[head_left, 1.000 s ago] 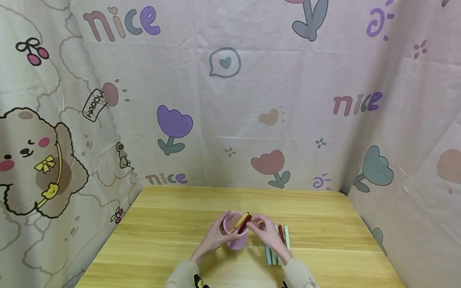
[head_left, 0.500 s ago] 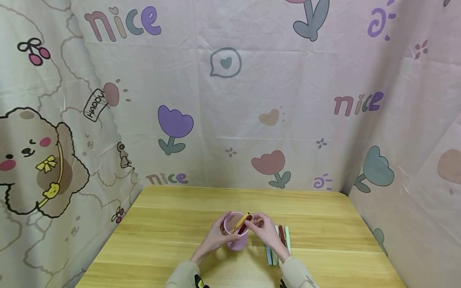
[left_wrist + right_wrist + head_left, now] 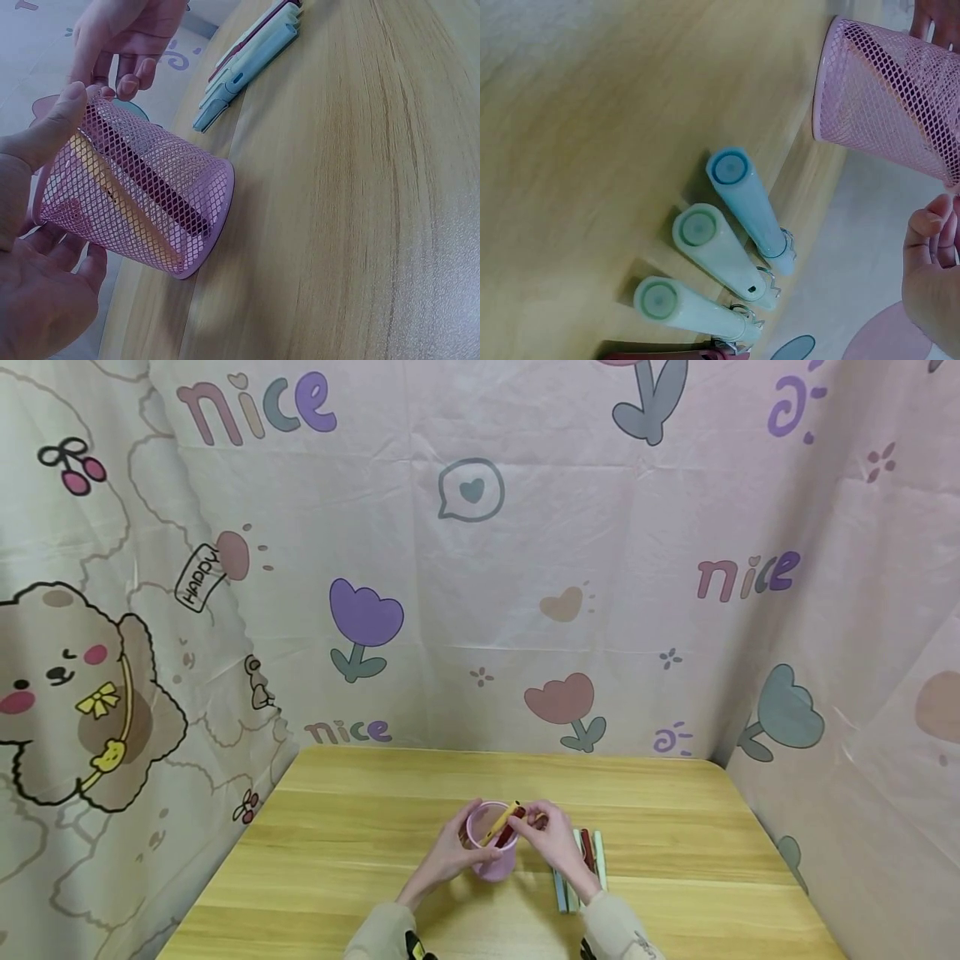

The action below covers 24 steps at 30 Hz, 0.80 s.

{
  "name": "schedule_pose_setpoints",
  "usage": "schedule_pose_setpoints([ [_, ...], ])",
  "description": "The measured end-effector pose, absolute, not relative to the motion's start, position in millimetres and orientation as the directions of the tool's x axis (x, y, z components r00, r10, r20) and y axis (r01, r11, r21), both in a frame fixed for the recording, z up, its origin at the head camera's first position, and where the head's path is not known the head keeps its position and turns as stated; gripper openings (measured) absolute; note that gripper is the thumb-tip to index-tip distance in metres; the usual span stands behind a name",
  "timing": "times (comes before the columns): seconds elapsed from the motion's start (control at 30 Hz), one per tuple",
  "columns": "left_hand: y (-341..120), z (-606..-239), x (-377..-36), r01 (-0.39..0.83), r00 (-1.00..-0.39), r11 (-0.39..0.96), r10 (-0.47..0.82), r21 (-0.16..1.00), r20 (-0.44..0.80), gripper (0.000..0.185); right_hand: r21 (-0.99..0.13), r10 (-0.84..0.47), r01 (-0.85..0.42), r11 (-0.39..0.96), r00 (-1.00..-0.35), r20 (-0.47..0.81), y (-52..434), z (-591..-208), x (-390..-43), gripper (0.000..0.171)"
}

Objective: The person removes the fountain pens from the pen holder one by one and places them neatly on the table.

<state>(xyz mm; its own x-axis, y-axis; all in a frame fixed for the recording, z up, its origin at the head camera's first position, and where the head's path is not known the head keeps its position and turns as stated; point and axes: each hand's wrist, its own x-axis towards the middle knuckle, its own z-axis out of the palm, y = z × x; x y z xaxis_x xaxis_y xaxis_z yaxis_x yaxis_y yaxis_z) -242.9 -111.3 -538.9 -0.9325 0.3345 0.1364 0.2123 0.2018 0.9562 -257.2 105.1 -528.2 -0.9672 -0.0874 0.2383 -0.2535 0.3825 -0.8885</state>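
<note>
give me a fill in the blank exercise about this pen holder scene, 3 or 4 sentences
1. The mesh pen holder that the left hand holds is coloured ____.
2. Inside the holder lean a dark red pen and a ____ one.
3. The other pens lie on the wooden ____.
4. The pens on the table lie on the person's ____ side of the holder.

Missing words: pink; yellow; table; right
</note>
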Motion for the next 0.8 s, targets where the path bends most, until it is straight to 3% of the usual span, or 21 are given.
schedule_pose_setpoints([
  [0.47,-110.0,-538.7,-242.0,0.213,-0.935,0.207,0.326,0.955,0.138,0.1,-0.864,-0.074,-0.288,0.413,-0.956,0.284,102.5,-525.9,-257.6,0.013],
  [0.8,-110.7,-540.5,-243.8,0.212,-0.93,0.177,0.338,0.961,0.143,0.1,-0.94,-0.089,-0.223,0.259,-0.974,0.207,105.4,-516.9,-255.3,0.012],
])
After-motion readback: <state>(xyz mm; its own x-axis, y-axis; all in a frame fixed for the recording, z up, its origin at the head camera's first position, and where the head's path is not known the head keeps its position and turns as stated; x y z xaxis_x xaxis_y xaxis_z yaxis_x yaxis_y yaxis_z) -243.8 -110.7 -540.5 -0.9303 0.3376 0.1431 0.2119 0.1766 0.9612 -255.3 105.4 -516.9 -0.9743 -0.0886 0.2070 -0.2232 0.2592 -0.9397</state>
